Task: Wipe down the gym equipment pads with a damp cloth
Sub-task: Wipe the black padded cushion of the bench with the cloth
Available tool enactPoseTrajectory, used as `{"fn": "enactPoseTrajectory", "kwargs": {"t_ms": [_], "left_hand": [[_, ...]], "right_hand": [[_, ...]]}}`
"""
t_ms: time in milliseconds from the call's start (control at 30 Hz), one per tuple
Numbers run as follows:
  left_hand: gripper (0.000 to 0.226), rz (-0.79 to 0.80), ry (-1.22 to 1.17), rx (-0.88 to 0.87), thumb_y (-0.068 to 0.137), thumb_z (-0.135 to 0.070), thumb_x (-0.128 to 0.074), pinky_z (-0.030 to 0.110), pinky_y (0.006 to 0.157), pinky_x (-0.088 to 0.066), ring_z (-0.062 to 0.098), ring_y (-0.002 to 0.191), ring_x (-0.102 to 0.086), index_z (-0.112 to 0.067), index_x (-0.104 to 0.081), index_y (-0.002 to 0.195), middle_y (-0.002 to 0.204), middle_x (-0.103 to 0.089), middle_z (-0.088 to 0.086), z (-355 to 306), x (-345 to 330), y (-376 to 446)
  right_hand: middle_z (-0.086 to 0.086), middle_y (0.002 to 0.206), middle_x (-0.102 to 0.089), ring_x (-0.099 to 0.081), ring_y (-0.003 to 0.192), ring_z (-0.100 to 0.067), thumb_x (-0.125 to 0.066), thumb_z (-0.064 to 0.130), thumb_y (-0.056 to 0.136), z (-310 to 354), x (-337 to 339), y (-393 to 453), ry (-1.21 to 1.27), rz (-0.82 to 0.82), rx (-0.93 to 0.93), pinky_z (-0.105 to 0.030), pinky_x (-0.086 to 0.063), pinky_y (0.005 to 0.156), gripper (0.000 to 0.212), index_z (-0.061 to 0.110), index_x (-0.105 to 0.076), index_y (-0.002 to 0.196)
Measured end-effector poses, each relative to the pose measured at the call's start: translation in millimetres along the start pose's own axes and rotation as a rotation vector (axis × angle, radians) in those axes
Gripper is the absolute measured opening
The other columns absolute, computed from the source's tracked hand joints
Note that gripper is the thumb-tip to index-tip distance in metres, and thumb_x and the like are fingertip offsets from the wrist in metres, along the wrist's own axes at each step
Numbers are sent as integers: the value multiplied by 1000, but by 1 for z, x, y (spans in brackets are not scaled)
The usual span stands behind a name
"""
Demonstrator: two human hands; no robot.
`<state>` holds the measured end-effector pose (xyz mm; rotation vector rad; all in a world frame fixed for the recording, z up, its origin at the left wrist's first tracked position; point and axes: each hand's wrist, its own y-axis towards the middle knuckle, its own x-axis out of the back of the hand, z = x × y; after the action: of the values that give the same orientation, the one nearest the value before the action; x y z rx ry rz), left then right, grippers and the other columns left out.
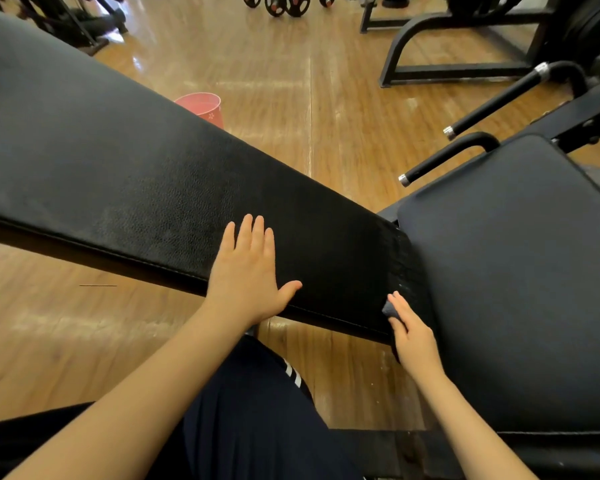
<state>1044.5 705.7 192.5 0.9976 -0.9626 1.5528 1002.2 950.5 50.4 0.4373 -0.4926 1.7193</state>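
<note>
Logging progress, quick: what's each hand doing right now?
Left hand: open, flat on the long black padded bench.
Right hand: holding a small dark grey cloth.

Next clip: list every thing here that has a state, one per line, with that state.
Left hand: flat, fingers straight, resting on the long pad.
Right hand: grip on the cloth at the long pad's end.
Cloth: bunched, pressed to the pad.
Long pad: tilted.
Seat pad: untouched by either hand.
Pink bucket: upright on the floor; contents hidden.
</note>
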Motion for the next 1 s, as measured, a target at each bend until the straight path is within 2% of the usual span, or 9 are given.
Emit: {"fn": "enactPoseTrajectory", "kwargs": {"t_ms": [100, 200, 267, 333, 467, 633, 767, 900, 1000], "left_hand": [[96, 2, -51, 75, 90, -71, -22, 51, 116, 2, 39, 145, 7, 1, -1, 150, 157, 3, 24, -23, -2, 3], [90, -13, -118, 6, 93, -66, -26, 49, 117, 0, 37, 146, 4, 0, -5, 151, 158, 0, 24, -47, -8, 11], [87, -6, -139, -55, 94, -63, -27, 47, 117, 0, 36, 146, 4, 0, -5, 151, 158, -1, 23, -60, -12, 14], [86, -7, -131, -91, 95, -62, -27, 47, 117, 1, 36, 146, 4, 1, -4, 150, 158, 0, 24, -68, -17, 15], [87, -26, -119, -99, 96, -61, -23, 48, 117, 1, 39, 146, 4, 3, 0, 149, 157, 2, 26, -69, -22, 16], [86, -46, -146, -105, 96, -59, -22, 52, 116, 2, 42, 145, 4, 5, 0, 149, 156, 2, 29, -71, -24, 18], [86, -53, -150, -112, 97, -58, -22, 53, 116, 3, 43, 144, 6, 7, 1, 148, 155, 4, 30, -71, -26, 20], [85, -66, -143, -113, 97, -57, -23, 54, 115, 3, 44, 144, 5, 7, 0, 148, 155, 3, 30, -71, -29, 20], [85, -73, -137, -118, 97, -57, -22, 54, 115, 3, 44, 144, 5, 7, 0, 148, 155, 3, 31, -70, -30, 20]], "right_hand": [[7, 143, -36, -30, 133, -7, -46, 6, 95, 17, -15, -2, 15, -32, 33, -16, -22, 104, 42, 14, -43, 137], [17, 137, -30, -26, 131, 1, -47, 2, 94, 31, -30, -7, -19, -8, 158, -7, -19, 103, 46, 17, -41, 136], [17, 137, -31, -27, 131, 1, -48, -1, 92, 24, -27, -3, -38, 18, 186, 2, -17, 99, 48, 17, -42, 136], [14, 138, -34, -29, 130, 0, -49, -2, 92, 16, -21, 7, -38, 34, 185, 3, -18, 99, 48, 16, -43, 136], [3, 144, -40, -32, 133, -6, -47, 3, 94, 14, -15, 47, 36, 10, 50, -10, -21, 103, 44, 14, -45, 136], [-1, 146, -38, -33, 136, -14, -45, 8, 96, 20, -10, 113, -4, 1, -3, -13, -18, 102, 42, 14, -44, 138], [-6, 144, -42, -37, 133, -22, -43, 12, 97, 22, -6, 166, -60, -9, -53, -28, -24, 110, 40, 13, -45, 137], [-11, 140, -46, -39, 130, -27, -41, 15, 98, 24, -7, 202, -84, -28, -115, -31, -28, 107, 39, 14, -47, 136], [-8, 144, -42, -35, 133, -26, -39, 17, 99, 29, -12, 198, -86, -41, -124, -33, -25, 109, 40, 15, -43, 139]]}}
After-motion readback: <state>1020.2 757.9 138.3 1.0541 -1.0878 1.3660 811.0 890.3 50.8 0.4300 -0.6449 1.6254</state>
